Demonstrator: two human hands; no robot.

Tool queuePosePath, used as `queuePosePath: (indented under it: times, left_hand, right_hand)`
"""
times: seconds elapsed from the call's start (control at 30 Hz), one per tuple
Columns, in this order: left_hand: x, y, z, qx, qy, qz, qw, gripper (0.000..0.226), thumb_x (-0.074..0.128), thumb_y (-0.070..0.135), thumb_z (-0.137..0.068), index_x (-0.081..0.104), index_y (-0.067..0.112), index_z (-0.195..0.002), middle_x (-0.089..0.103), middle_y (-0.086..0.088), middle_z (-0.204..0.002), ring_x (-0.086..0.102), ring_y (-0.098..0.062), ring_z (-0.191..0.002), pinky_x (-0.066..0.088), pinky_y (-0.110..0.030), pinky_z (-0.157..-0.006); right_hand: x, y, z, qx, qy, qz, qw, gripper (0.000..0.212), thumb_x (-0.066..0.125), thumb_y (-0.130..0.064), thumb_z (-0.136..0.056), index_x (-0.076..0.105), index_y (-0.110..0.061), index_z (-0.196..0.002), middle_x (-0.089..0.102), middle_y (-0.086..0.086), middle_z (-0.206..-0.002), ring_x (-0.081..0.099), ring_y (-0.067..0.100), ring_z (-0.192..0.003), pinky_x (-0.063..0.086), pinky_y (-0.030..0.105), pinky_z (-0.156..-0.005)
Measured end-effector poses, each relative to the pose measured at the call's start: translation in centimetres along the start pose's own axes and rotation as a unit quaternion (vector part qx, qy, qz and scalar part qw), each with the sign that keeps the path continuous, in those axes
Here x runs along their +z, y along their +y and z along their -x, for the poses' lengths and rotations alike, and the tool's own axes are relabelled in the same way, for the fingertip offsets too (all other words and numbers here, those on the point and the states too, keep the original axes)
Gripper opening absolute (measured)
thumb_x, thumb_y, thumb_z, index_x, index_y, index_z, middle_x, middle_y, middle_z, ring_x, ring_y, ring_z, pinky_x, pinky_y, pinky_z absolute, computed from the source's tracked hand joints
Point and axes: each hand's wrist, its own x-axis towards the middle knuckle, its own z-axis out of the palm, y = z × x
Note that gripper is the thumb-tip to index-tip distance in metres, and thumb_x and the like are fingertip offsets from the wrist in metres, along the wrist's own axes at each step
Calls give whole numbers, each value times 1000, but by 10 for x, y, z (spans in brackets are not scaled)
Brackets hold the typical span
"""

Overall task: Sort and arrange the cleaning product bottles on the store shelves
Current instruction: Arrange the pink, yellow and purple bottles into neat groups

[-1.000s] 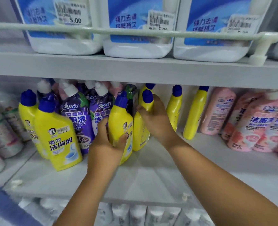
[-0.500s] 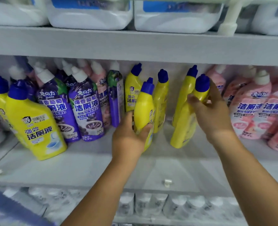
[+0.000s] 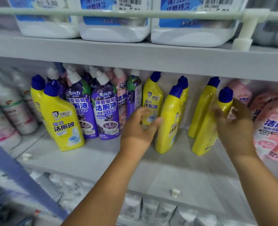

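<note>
1. Nearest, a bare stretch of the middle shelf [image 3: 102, 162] lies in front of the bottles; use it as the line to bring them forward to.
2. Your left hand [image 3: 139, 128] is blurred, fingers loosely curled beside a yellow bottle [image 3: 167, 121] standing upright; whether it grips, touches or has let go, you cannot tell. Judgement: confirm the bottle stands flat before you leave it.
3. Your right hand [image 3: 234, 126] wraps the neck of a second yellow bottle [image 3: 203, 137], thumb on the near side, just under the blue cap. Its base looks set on the shelf, body leaning slightly right.
4. Judgement: step in hand is spacing the yellow bottles into a row. Hold low on the neck, not the cap, set it upright and turn the label outward.
5. Behind these, three more yellow bottles [image 3: 201, 105] stand toward the back wall, one turned sideways.
6. Left, another yellow pair [image 3: 61, 121] stands apart, with purple bottles [image 3: 106, 111] between. Judgement: the yellow group is split and not yet gathered.
7. Right, pink bottles [image 3: 272, 128] crowd close; keep your wrist clear of them.
</note>
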Motion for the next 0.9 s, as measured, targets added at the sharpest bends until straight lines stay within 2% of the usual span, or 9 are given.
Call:
queuePosePath:
  times: [0.1,0.17,0.3,0.4,0.53,0.63,0.73,0.83,0.9]
  left_hand:
    - [-56,0,-12,96,180,-53,977,29,74,32,-91,66,21,-116,68,8,-110,64,-7,-103,54,-37,-94]
    - [-87,1,-27,132,253,-123,951,37,72,32,-90,65,11,-120,66,-5,-114,64,-22,-107,52,-41,-96]
    - [-112,10,-54,67,165,-236,955,61,75,37,-88,54,13,-140,59,-10,-135,55,-29,-126,49,-43,-101]
    - [-109,8,-59,50,110,-339,933,78,74,44,-89,40,13,-152,51,-13,-145,42,-35,-137,47,-46,-100]
    - [-111,3,-68,62,104,-415,902,66,73,44,-89,50,7,-140,48,-20,-141,42,-41,-131,40,-44,-102]
    - [-113,1,-69,47,62,-350,934,64,74,42,-89,49,10,-139,52,-19,-138,52,-41,-124,46,-44,-93]
    - [-115,-3,-58,25,37,-285,957,70,71,44,-92,38,23,-150,52,-8,-145,56,-35,-125,48,-42,-89]
    - [-130,-5,-44,14,95,-262,960,70,71,51,-89,42,31,-149,53,5,-146,57,-26,-127,50,-39,-91]
    - [-142,-6,-32,21,146,-254,956,67,74,50,-87,48,30,-146,59,6,-141,59,-26,-122,49,-38,-86]
  right_hand:
    - [5,-32,24,-89,71,-34,993,37,64,-40,-94,60,-17,-123,60,13,-124,59,27,-114,49,42,-98]
    - [19,-68,42,-120,12,-115,986,13,62,-22,-94,61,-28,-106,64,7,-110,64,19,-101,51,30,-86]
    - [72,-125,51,-51,-176,-156,971,13,64,-5,-93,67,-16,-100,68,-7,-94,62,-6,-76,45,7,-67]
    - [126,-144,31,-43,-250,-82,964,18,67,-16,-93,65,-7,-108,64,-1,-97,58,4,-77,39,9,-63]
    - [180,-155,2,-67,-245,18,967,47,63,-28,-95,50,-2,-132,58,11,-119,58,24,-108,33,17,-73]
    - [201,-152,-8,-30,-261,23,964,57,68,-30,-93,45,-3,-138,56,11,-125,57,26,-112,38,26,-84]
    - [215,-142,-12,-40,-250,53,966,57,76,-32,-87,51,-1,-127,62,16,-122,62,30,-112,40,26,-78]
    - [217,-138,-11,-53,-226,65,971,52,79,-24,-84,53,1,-122,62,17,-119,60,27,-101,35,19,-70]
    - [216,-139,-11,-51,-216,49,974,41,74,-13,-84,53,1,-117,61,15,-107,55,22,-88,35,15,-55]
